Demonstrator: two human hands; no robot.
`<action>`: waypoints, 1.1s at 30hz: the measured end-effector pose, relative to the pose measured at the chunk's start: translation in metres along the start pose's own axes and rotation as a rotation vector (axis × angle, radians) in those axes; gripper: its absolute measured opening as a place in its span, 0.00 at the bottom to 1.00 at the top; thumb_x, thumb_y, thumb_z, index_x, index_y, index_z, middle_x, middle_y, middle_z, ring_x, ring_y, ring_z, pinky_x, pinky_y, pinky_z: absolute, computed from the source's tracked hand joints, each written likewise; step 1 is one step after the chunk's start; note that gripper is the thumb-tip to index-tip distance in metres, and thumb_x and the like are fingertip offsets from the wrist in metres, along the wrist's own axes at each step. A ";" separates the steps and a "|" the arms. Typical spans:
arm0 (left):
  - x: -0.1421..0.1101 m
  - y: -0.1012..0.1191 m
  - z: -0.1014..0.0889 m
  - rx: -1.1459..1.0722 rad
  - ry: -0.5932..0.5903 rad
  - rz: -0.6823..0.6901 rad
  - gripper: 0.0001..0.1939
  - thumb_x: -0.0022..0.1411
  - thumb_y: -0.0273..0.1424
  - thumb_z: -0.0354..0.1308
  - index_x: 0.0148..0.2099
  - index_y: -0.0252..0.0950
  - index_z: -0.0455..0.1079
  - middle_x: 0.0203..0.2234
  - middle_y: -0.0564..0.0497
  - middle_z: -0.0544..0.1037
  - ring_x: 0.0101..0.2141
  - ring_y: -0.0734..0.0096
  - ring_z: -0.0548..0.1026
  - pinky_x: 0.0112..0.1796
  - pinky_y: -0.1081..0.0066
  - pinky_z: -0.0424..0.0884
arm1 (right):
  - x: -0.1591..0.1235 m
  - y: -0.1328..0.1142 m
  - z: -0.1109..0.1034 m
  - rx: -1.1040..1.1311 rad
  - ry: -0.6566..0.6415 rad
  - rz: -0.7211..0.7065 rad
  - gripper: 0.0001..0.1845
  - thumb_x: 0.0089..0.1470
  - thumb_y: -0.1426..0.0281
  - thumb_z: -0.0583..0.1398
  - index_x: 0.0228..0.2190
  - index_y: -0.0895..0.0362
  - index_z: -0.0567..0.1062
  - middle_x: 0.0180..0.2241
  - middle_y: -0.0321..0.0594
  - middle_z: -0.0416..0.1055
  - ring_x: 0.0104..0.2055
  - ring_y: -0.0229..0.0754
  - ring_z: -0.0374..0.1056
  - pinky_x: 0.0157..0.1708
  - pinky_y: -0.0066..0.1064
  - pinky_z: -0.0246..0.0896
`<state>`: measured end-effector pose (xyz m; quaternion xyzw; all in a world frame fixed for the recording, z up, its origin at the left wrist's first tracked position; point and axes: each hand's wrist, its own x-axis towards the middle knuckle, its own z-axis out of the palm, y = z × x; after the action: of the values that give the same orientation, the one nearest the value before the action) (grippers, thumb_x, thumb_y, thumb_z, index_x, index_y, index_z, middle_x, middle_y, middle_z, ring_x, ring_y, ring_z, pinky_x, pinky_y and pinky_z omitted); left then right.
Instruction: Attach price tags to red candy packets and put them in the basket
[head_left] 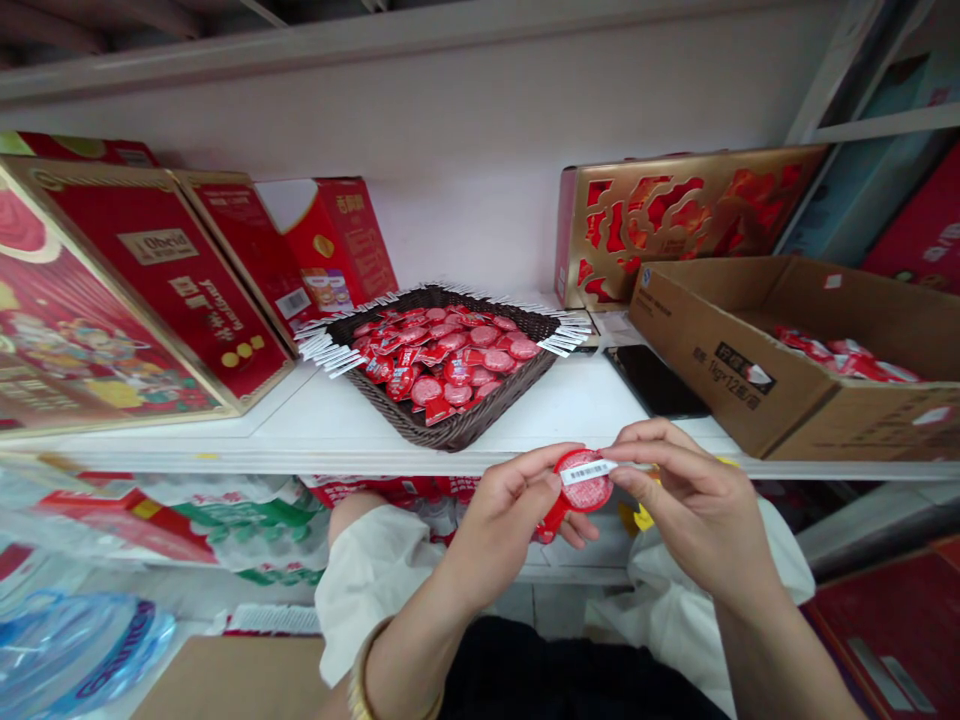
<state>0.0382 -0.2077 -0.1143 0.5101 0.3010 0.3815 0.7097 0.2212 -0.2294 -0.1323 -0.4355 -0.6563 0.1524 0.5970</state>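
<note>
My left hand [517, 505] is closed on a small round red packet [586, 492] with a red tail, held just in front of the shelf edge. Across the packet's face lies a white barcode sticker [581, 472]. My right hand [682, 490] pinches the right end of that sticker between thumb and fingers. Beyond my hands a dark woven basket [450, 432] holds a heap of similar red packets [450, 355]. Many white barcode strips [330, 352] hang along the basket's rim.
An open cardboard box [780, 400] with red packets stands at the right, beside a black phone [656, 380]. Red and gold gift boxes [150, 270] fill the left of the shelf [300, 440]. Behind stands a gold box [675, 220]. Below are wrapped bottles [247, 520].
</note>
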 end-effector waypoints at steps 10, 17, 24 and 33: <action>0.004 -0.003 0.005 0.067 0.116 0.006 0.17 0.58 0.35 0.61 0.48 0.32 0.75 0.21 0.51 0.78 0.20 0.74 0.75 0.23 0.76 0.69 | -0.004 0.000 0.003 0.006 -0.053 0.020 0.07 0.55 0.71 0.65 0.36 0.49 0.82 0.36 0.40 0.73 0.38 0.41 0.71 0.37 0.32 0.67; 0.003 -0.004 0.008 0.147 0.154 0.049 0.16 0.58 0.34 0.60 0.47 0.33 0.75 0.22 0.52 0.78 0.20 0.74 0.74 0.24 0.75 0.70 | -0.008 -0.001 0.012 0.080 0.002 0.095 0.10 0.56 0.69 0.64 0.42 0.50 0.78 0.37 0.39 0.73 0.38 0.40 0.69 0.38 0.31 0.67; 0.004 -0.004 0.011 0.193 0.182 0.055 0.15 0.57 0.33 0.60 0.45 0.32 0.75 0.21 0.52 0.77 0.20 0.72 0.75 0.24 0.74 0.71 | -0.009 -0.001 0.018 0.203 -0.022 0.243 0.06 0.57 0.66 0.63 0.36 0.53 0.79 0.33 0.38 0.74 0.35 0.39 0.70 0.37 0.30 0.66; 0.006 -0.007 0.009 0.154 0.173 0.064 0.16 0.58 0.34 0.60 0.47 0.32 0.76 0.21 0.52 0.78 0.20 0.73 0.75 0.25 0.74 0.72 | -0.007 -0.001 0.017 0.236 0.003 0.266 0.08 0.57 0.64 0.63 0.38 0.52 0.80 0.34 0.39 0.76 0.35 0.39 0.71 0.37 0.29 0.66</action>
<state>0.0508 -0.2086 -0.1186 0.5378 0.3730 0.4221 0.6272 0.2046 -0.2299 -0.1398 -0.4459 -0.5694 0.3054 0.6194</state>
